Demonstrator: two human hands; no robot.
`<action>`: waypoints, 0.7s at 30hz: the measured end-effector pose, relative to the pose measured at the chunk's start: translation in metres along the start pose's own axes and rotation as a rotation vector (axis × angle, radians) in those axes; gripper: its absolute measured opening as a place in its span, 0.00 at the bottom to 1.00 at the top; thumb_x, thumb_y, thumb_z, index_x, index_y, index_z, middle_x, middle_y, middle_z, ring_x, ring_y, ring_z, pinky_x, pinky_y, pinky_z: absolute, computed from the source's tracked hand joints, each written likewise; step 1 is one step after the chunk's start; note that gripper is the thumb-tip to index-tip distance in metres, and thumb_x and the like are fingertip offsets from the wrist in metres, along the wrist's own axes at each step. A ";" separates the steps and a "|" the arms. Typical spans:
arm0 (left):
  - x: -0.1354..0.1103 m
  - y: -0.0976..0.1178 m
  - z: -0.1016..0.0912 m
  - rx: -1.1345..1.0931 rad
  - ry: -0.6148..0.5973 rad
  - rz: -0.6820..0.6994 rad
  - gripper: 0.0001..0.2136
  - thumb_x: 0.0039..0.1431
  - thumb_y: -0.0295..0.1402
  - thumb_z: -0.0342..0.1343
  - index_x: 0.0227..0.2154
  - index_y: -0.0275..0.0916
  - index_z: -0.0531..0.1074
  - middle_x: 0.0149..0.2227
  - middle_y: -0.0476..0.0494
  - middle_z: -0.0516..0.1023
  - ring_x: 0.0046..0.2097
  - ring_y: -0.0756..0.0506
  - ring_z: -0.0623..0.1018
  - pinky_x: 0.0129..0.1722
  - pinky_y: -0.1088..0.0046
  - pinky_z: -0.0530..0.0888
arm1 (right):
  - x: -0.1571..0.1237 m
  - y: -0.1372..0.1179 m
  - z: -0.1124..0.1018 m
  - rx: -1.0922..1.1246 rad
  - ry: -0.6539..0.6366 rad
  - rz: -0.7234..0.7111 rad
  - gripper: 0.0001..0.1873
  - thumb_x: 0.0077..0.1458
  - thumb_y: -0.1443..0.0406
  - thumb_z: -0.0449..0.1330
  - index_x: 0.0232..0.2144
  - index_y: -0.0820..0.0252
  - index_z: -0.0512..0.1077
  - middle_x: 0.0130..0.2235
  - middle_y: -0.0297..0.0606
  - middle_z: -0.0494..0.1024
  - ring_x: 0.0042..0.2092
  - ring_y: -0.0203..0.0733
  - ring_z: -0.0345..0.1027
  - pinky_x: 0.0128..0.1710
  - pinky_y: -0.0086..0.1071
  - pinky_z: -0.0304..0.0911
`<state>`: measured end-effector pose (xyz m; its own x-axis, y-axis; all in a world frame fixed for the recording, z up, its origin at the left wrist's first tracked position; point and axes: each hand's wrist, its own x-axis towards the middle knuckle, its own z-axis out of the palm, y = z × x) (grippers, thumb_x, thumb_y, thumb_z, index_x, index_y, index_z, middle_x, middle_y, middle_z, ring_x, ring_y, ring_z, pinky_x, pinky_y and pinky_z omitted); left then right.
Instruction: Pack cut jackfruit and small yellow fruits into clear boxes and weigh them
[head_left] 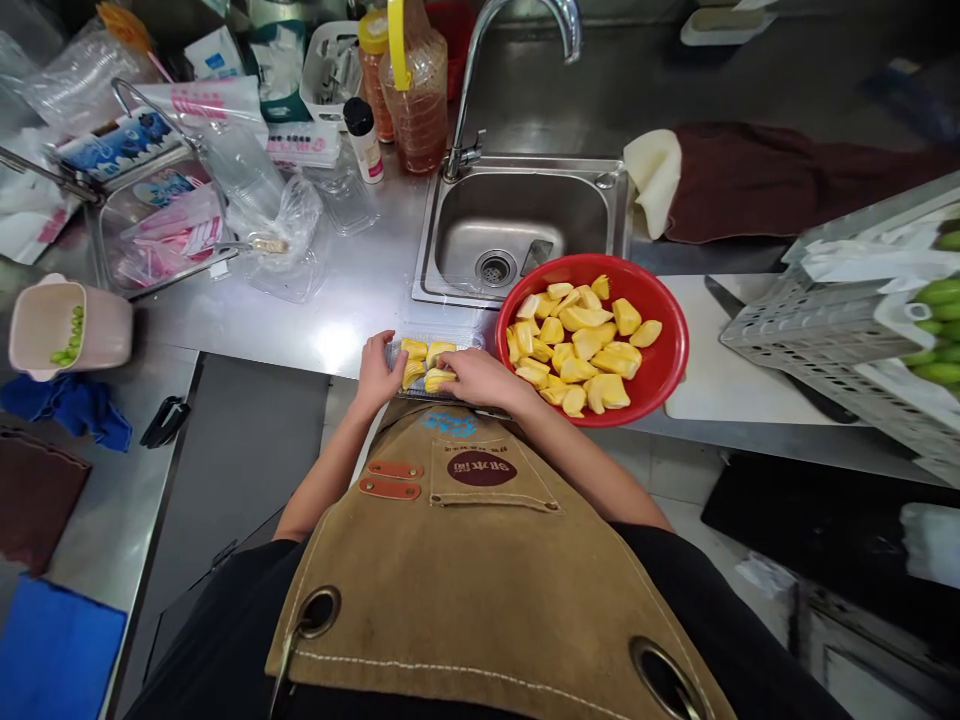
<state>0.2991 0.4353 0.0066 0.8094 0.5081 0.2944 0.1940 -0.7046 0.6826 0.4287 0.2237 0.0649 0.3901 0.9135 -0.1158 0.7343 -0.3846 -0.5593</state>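
A small clear plastic tray [429, 368] sits at the front edge of the steel counter, holding several yellow jackfruit pieces [414, 350]. My left hand [379, 375] grips the tray's left side, with its fingers against the pieces. My right hand [480, 378] reaches in from the right, its fingertips pressed on a jackfruit piece [439, 380] in the tray. Just right of that hand stands a red plastic bowl [666, 352], heaped with several more jackfruit pieces [583, 350]. Part of the tray is hidden under my hands.
A steel sink [495, 235] with a curved faucet [480, 90] lies behind the bowl. To the right are a white cutting board [712, 380] with a dark-handled knife [780, 345] and a grey crate [840, 330] of green fruit. Plastic bags, bottles and a pink cup [67, 328] stand to the left.
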 end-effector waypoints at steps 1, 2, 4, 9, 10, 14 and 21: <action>-0.003 -0.002 0.004 -0.018 0.005 -0.010 0.20 0.71 0.41 0.59 0.61 0.39 0.70 0.57 0.30 0.77 0.60 0.34 0.78 0.64 0.50 0.75 | 0.005 0.002 0.001 -0.007 -0.023 0.010 0.13 0.65 0.65 0.69 0.51 0.58 0.81 0.50 0.48 0.87 0.51 0.56 0.81 0.48 0.38 0.67; -0.005 -0.002 0.008 -0.031 0.013 -0.017 0.20 0.72 0.40 0.58 0.62 0.39 0.69 0.57 0.30 0.77 0.59 0.35 0.78 0.63 0.51 0.75 | 0.008 0.004 0.002 -0.002 -0.040 0.014 0.13 0.64 0.65 0.69 0.51 0.58 0.81 0.50 0.48 0.87 0.51 0.55 0.81 0.47 0.38 0.66; -0.008 -0.002 0.014 -0.053 0.035 -0.034 0.19 0.74 0.40 0.56 0.62 0.39 0.69 0.55 0.31 0.77 0.57 0.36 0.78 0.62 0.52 0.76 | 0.012 0.009 0.005 0.035 -0.063 0.006 0.12 0.63 0.66 0.70 0.49 0.58 0.80 0.48 0.45 0.88 0.49 0.53 0.81 0.46 0.36 0.66; -0.008 0.000 0.018 -0.093 0.045 -0.073 0.18 0.75 0.38 0.53 0.63 0.39 0.68 0.55 0.31 0.78 0.56 0.36 0.78 0.62 0.52 0.76 | 0.015 0.019 0.022 0.231 -0.010 0.008 0.11 0.60 0.69 0.71 0.44 0.57 0.77 0.42 0.38 0.87 0.43 0.46 0.79 0.43 0.32 0.64; -0.008 0.000 0.019 -0.098 0.041 -0.078 0.18 0.74 0.37 0.53 0.63 0.39 0.68 0.55 0.31 0.78 0.57 0.36 0.78 0.63 0.52 0.76 | 0.015 0.020 0.026 0.266 0.015 0.012 0.12 0.59 0.70 0.71 0.43 0.56 0.76 0.42 0.37 0.86 0.43 0.45 0.79 0.42 0.32 0.64; -0.008 -0.001 0.020 -0.105 0.030 -0.084 0.19 0.74 0.36 0.52 0.63 0.38 0.68 0.55 0.31 0.78 0.57 0.36 0.79 0.62 0.52 0.77 | 0.013 0.020 0.040 0.291 0.082 0.000 0.10 0.59 0.71 0.70 0.40 0.57 0.74 0.39 0.35 0.84 0.40 0.43 0.76 0.42 0.31 0.62; -0.006 -0.001 0.021 -0.117 0.027 -0.097 0.18 0.74 0.36 0.53 0.63 0.39 0.68 0.55 0.31 0.79 0.56 0.37 0.80 0.60 0.53 0.78 | 0.013 0.021 0.044 0.289 0.102 -0.096 0.09 0.61 0.72 0.70 0.42 0.58 0.76 0.42 0.38 0.85 0.43 0.45 0.77 0.45 0.33 0.63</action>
<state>0.3062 0.4225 -0.0098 0.7742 0.5856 0.2401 0.2038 -0.5898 0.7814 0.4245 0.2336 0.0154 0.3914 0.9199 0.0231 0.5876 -0.2306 -0.7756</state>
